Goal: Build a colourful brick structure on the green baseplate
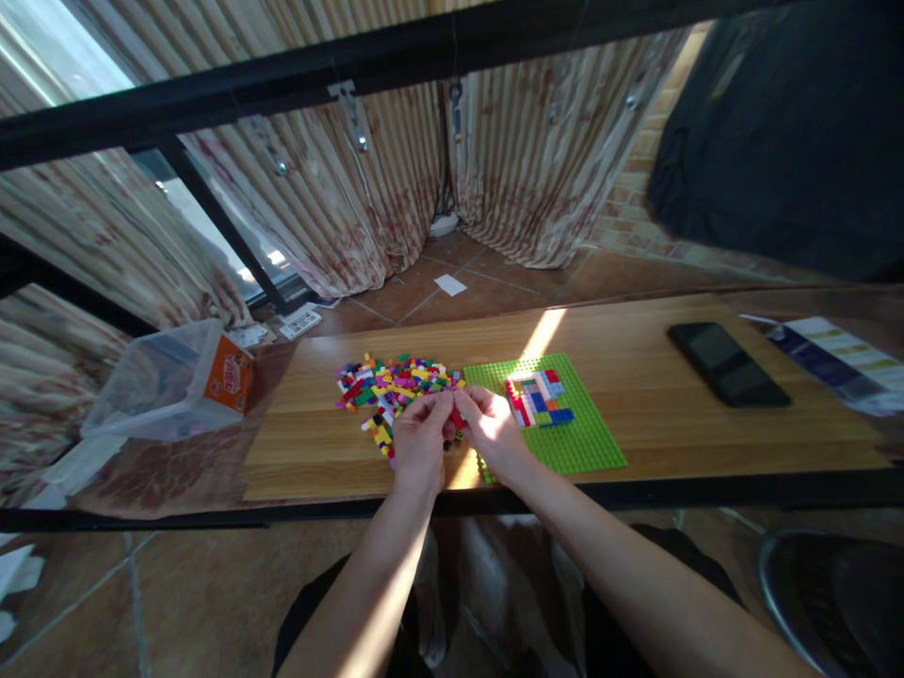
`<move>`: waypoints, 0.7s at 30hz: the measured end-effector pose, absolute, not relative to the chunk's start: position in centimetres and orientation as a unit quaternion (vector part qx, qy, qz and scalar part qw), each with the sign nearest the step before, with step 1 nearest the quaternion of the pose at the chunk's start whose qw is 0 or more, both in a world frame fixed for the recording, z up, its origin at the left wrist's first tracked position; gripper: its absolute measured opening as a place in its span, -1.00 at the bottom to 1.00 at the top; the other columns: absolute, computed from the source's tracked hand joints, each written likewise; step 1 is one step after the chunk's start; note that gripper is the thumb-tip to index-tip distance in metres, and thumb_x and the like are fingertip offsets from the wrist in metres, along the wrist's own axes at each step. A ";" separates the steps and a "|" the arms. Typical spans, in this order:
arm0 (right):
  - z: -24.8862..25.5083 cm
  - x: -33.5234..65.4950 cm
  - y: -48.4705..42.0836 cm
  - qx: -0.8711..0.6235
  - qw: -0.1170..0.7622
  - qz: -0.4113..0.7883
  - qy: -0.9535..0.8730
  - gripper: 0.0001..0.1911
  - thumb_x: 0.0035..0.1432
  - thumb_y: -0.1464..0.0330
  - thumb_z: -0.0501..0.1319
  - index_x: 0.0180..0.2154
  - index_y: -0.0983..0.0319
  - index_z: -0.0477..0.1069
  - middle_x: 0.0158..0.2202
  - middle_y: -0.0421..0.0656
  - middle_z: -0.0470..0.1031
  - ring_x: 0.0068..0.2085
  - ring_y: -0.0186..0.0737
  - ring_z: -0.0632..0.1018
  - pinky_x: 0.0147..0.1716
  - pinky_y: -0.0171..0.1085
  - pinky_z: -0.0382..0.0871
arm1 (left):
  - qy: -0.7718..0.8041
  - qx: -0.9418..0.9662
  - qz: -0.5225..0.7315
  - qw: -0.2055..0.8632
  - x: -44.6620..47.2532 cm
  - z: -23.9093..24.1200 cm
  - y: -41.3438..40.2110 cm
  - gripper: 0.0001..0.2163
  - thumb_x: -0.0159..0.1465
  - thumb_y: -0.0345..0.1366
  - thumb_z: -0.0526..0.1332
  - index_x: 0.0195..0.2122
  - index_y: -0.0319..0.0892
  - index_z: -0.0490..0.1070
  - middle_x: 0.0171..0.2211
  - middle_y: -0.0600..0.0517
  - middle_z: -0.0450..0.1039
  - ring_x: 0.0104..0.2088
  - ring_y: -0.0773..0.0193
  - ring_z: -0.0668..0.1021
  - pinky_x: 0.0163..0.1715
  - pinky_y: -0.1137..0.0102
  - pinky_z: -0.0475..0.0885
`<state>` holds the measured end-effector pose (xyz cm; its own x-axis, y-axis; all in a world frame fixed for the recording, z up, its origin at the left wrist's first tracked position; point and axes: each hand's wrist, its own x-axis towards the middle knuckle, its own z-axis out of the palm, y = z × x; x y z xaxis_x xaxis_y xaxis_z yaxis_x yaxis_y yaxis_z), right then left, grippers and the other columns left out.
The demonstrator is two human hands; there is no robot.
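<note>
My left hand and my right hand meet at the fingertips in front of the brick pile, both closed in a pinch. Between them shows a bit of a red toy brick, mostly covered by the fingers. Behind and left of my left hand spreads a heap of small mixed-colour toy bricks. A green studded baseplate lies to the right, partly under my right hand. On it sits a low block of joined red, white, pink and blue bricks.
A black phone lies on the wooden tabletop at right, with printed papers beyond it. To the left stands a clear plastic box with an orange label. The table's dark front edge runs before my knees.
</note>
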<state>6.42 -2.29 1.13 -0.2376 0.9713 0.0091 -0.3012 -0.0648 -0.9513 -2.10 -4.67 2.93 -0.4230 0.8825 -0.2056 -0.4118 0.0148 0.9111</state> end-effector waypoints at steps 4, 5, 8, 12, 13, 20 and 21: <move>1.3 6.3 -2.5 -0.372 0.509 0.626 -0.459 -0.61 0.10 0.06 0.21 -0.53 0.20 0.24 -0.68 -0.36 0.13 -0.64 -0.45 0.12 -0.68 -0.37 -0.04 | 0.517 0.239 0.671 0.475 -2.1 2.6 -4.7 -0.77 -0.05 -0.19 0.42 -0.50 -0.25 0.50 -0.68 0.16 0.33 -0.66 0.52 0.28 -0.64 0.56 0.16; 1.4 6.2 -2.6 -0.376 0.508 0.632 -0.447 -0.62 0.09 0.06 0.21 -0.52 0.19 0.24 -0.68 -0.37 0.12 -0.65 -0.45 0.10 -0.69 -0.37 -0.05 | 0.515 0.242 0.671 0.476 -2.1 2.6 -4.7 -0.77 -0.05 -0.19 0.42 -0.49 -0.25 0.51 -0.68 0.15 0.34 -0.66 0.51 0.29 -0.64 0.56 0.17; 1.7 5.9 -2.7 -0.382 0.502 0.662 -0.405 -0.63 0.05 0.05 0.23 -0.51 0.18 0.22 -0.68 -0.40 0.06 -0.67 -0.47 0.04 -0.71 -0.38 -0.10 | 0.511 0.239 0.671 0.481 -1.9 2.6 -4.8 -0.76 -0.05 -0.18 0.41 -0.46 -0.24 0.51 -0.66 0.15 0.36 -0.65 0.50 0.31 -0.63 0.55 0.19; 1.7 5.9 -2.4 -0.392 0.472 0.690 -0.385 -0.60 0.00 0.00 0.24 -0.47 0.16 0.20 -0.67 -0.41 0.05 -0.69 -0.47 0.02 -0.72 -0.37 -0.13 | 0.512 0.220 0.658 0.506 -3.2 3.5 -4.7 -0.74 -0.05 -0.14 0.39 -0.49 -0.22 0.45 -0.67 0.17 0.33 -0.65 0.48 0.31 -0.62 0.54 0.19; 1.6 6.1 -2.2 -0.399 0.463 0.684 -0.399 -0.60 0.01 -0.01 0.23 -0.46 0.17 0.21 -0.67 -0.40 0.07 -0.69 -0.46 0.04 -0.72 -0.37 -0.12 | 0.521 0.226 0.654 0.500 -4.1 3.7 -4.7 -0.74 -0.04 -0.13 0.38 -0.49 -0.22 0.44 -0.67 0.17 0.33 -0.65 0.48 0.31 -0.62 0.54 0.18; 2.6 5.1 1.3 -0.483 0.333 0.367 -0.721 -0.73 0.19 0.20 0.15 -0.41 0.23 0.47 -0.54 -0.20 0.44 -0.48 -0.28 0.43 -0.46 -0.33 0.21 | 0.706 0.392 0.518 0.283 -13.2 3.8 -5.1 -0.90 0.07 -0.28 0.24 -0.50 -0.20 0.48 -0.64 0.12 0.39 -0.58 0.37 0.40 -0.52 0.48 0.25; 3.0 4.3 1.8 -0.478 0.297 0.314 -0.764 -0.76 0.21 0.24 0.15 -0.35 0.23 0.50 -0.46 -0.16 0.51 -0.39 -0.24 0.49 -0.38 -0.32 0.25 | 0.730 0.416 0.483 0.246 -14.0 3.5 -5.2 -0.91 0.08 -0.31 0.22 -0.50 -0.19 0.48 -0.62 0.10 0.41 -0.55 0.35 0.43 -0.49 0.47 0.26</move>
<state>4.27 1.85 3.00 -0.3661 0.9176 0.1545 0.5440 0.3458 -0.7645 -14.04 -5.15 3.52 -0.5320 0.8457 0.0427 0.3705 0.1871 0.9098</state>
